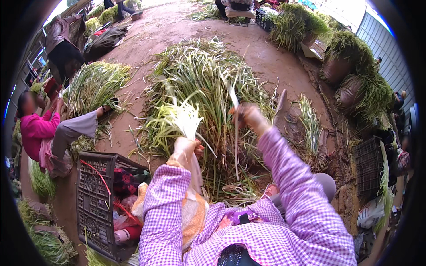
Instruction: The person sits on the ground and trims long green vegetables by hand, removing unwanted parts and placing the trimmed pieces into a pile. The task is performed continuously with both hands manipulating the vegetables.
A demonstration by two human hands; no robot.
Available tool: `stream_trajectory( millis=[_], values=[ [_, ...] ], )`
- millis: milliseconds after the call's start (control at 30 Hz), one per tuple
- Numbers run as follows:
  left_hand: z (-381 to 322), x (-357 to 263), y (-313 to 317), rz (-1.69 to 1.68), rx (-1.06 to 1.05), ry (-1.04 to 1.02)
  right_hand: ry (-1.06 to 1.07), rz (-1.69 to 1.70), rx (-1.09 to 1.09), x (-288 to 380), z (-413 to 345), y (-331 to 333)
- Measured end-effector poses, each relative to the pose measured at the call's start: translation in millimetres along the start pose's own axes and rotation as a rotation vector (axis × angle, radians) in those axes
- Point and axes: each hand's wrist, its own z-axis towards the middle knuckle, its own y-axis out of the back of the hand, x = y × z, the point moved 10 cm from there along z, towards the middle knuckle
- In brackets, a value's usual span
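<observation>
My left hand [183, 149] is closed around a bunch of long-leaved green vegetable stalks [188, 121], its white ends pointing up and away from me. Pale green leaves spread to the left of the bunch. To the right, my right hand [253, 118] is blurred by motion, with long pale leaf strands [231, 91] in its fingers. One strand hangs below that hand. Both hands are above the near side of a large heap of the same leafy stalks [203, 74]. Loose leaves [233, 191] lie at my feet.
A black plastic crate [95, 202] holding bags and a flask stands by my left arm. At the left, a person in pink [38, 129] sits beside another heap [96, 86]. A small bundle [309, 123] lies to the right. Loaded sacks [352, 93] line the right side.
</observation>
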Motion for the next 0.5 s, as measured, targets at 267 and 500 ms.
stream_trajectory(
  millis=[267,500],
  values=[
    [-48.1,58.9,-59.6,-0.325,0.096,0.243,-0.037,0.505,0.113,-109.2,-30.7,-74.7],
    [-76.0,32.8,-74.7,-0.581,0.324,0.206,-0.287,0.919,0.250,-126.3,6.8,-87.1]
  ],
)
